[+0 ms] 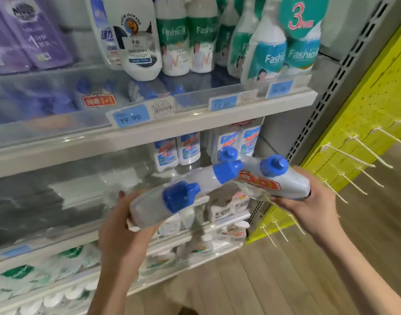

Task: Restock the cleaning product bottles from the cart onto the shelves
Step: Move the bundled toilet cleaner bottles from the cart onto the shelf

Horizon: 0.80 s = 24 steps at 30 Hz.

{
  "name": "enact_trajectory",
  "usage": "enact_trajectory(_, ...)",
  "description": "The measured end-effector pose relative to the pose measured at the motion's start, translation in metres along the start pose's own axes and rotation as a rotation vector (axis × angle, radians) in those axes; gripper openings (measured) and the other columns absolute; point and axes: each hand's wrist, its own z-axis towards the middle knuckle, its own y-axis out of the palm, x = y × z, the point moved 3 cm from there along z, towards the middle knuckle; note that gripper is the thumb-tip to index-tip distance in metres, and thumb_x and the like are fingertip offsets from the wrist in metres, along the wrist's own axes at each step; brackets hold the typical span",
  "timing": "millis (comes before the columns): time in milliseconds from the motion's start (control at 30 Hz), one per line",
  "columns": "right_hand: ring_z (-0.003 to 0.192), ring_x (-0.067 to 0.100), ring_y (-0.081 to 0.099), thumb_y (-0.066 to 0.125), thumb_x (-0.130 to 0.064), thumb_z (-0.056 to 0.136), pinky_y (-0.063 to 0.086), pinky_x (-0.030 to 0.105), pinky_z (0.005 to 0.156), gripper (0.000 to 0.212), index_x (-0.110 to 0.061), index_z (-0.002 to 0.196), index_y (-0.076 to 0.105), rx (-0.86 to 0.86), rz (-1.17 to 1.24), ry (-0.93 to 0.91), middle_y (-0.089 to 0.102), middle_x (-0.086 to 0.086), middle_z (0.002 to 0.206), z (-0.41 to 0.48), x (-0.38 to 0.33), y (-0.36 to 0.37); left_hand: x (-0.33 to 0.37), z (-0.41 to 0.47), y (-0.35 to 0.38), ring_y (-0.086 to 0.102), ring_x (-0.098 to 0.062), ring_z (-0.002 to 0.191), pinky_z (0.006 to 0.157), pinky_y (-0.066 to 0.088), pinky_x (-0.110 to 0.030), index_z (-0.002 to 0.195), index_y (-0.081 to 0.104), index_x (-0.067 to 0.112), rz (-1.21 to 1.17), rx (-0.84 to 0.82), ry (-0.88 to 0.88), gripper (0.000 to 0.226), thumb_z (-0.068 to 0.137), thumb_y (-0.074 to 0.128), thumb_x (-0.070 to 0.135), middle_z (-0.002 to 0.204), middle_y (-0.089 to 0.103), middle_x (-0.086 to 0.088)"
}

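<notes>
- In front of the middle shelf (149,137): two blue-capped bottle packs held in the air.
- left hand (124,223) grips left pack (149,208), fingers curled behind its base.
- right hand (308,201) clasps right pack (288,180), fingers underneath.

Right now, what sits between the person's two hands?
Two translucent plastic twin-packs of blue-capped bottles: the left hand grips the lower twin-pack, the right hand grips the red-labelled twin-pack, capped ends overlapping. Head view shows it.

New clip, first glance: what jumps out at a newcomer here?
Mid-frame, the left hand grips a blue-capped twin pack and the right hand grips a red-stickered twin pack, in front of the shelf. At the right edge stands a bright yellow pegboard with white hooks.
</notes>
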Motion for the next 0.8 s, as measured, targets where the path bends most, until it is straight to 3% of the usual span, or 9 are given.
enact_trajectory(100,0.084,-0.020,0.054,0.087,0.004,0.054,0.040,0.003,0.074,0.089,-0.069,0.093,0.053,-0.039,-0.014,-0.131,0.058,-0.044,0.093,0.029,0.015,0.012,-0.015,0.012,0.014,0.061,-0.001,0.087,0.087,0.052,-0.030,0.094,0.061,0.050,-0.058,-0.002,0.070,0.059,0.052,0.088,0.020,0.092,0.068,0.018)
enact_trajectory(167,0.088,-0.021,0.054,0.088,0.003,0.054,0.038,0.002,0.077,0.088,-0.065,0.098,0.054,-0.050,-0.039,-0.208,0.057,-0.045,0.097,0.045,0.024,0.020,-0.019,0.019,0.019,0.061,-0.003,0.087,0.090,0.048,-0.032,0.094,0.062,0.052,-0.021,0.029,0.158,0.064,0.055,0.089,0.009,0.093,0.067,0.022)
enact_trajectory(300,0.087,-0.019,0.055,0.092,-0.012,0.052,0.039,0.003,0.077,0.075,-0.057,0.100,0.056,-0.071,0.015,-0.304,0.059,-0.042,0.096,0.074,0.029,0.030,-0.033,0.032,0.028,0.058,0.001,0.106,0.082,0.038,-0.007,0.086,0.055,0.066,0.012,0.095,0.202,0.071,0.059,0.087,0.009,0.102,0.065,0.021)
enact_trajectory(400,0.087,-0.016,0.056,0.090,-0.021,0.053,0.039,0.003,0.078,0.067,-0.050,0.104,0.057,-0.091,0.033,-0.355,0.062,-0.035,0.095,0.091,0.033,0.038,-0.050,0.041,0.040,0.053,-0.023,0.123,0.080,0.039,-0.012,0.082,0.052,0.067,0.014,0.073,0.159,0.071,0.058,0.088,0.010,0.103,0.066,0.004)
enact_trajectory(467,0.092,-0.010,0.056,0.092,-0.016,0.050,0.040,0.005,0.083,0.066,-0.045,0.099,0.058,-0.087,0.029,-0.364,0.062,-0.024,0.102,0.103,0.040,0.044,-0.057,0.047,0.047,0.057,-0.028,0.116,0.070,0.036,-0.002,0.082,0.053,0.065,0.034,0.072,0.190,0.072,0.056,0.089,0.008,0.097,0.064,0.007)
enact_trajectory(567,0.095,-0.003,0.060,0.091,-0.010,0.050,0.045,0.015,0.090,0.071,-0.046,0.100,0.055,-0.132,0.081,-0.297,0.065,-0.007,0.108,0.116,0.053,0.055,-0.065,0.057,0.055,0.062,-0.029,0.096,0.066,0.040,-0.007,0.085,0.056,0.059,0.010,0.058,0.238,0.070,0.053,0.090,0.007,0.096,0.065,0.000)
enact_trajectory(633,0.093,-0.002,0.062,0.090,-0.013,0.049,0.047,0.018,0.088,0.068,-0.045,0.099,0.057,-0.160,0.103,-0.263,0.068,-0.018,0.102,0.122,0.061,0.060,-0.066,0.065,0.060,0.063,-0.023,0.092,0.070,0.044,-0.019,0.084,0.057,0.056,-0.004,0.036,0.259,0.068,0.049,0.093,0.010,0.091,0.067,0.002)
enact_trajectory(700,0.086,-0.009,0.061,0.090,-0.011,0.051,0.048,0.015,0.081,0.065,-0.045,0.096,0.058,-0.186,0.106,-0.246,0.068,-0.029,0.092,0.129,0.066,0.062,-0.066,0.073,0.067,0.062,-0.003,0.077,0.065,0.044,-0.014,0.080,0.057,0.061,-0.047,0.034,0.253,0.070,0.045,0.094,0.012,0.083,0.068,0.007)
enact_trajectory(800,0.080,-0.006,0.063,0.087,-0.001,0.055,0.051,0.015,0.072,0.064,-0.039,0.097,0.060,-0.239,0.166,-0.207,0.070,-0.025,0.090,0.144,0.072,0.063,-0.066,0.083,0.073,0.058,0.005,0.063,0.057,0.046,-0.014,0.081,0.058,0.064,-0.147,0.045,0.227,0.058,0.042,0.086,0.032,0.079,0.067,0.024)
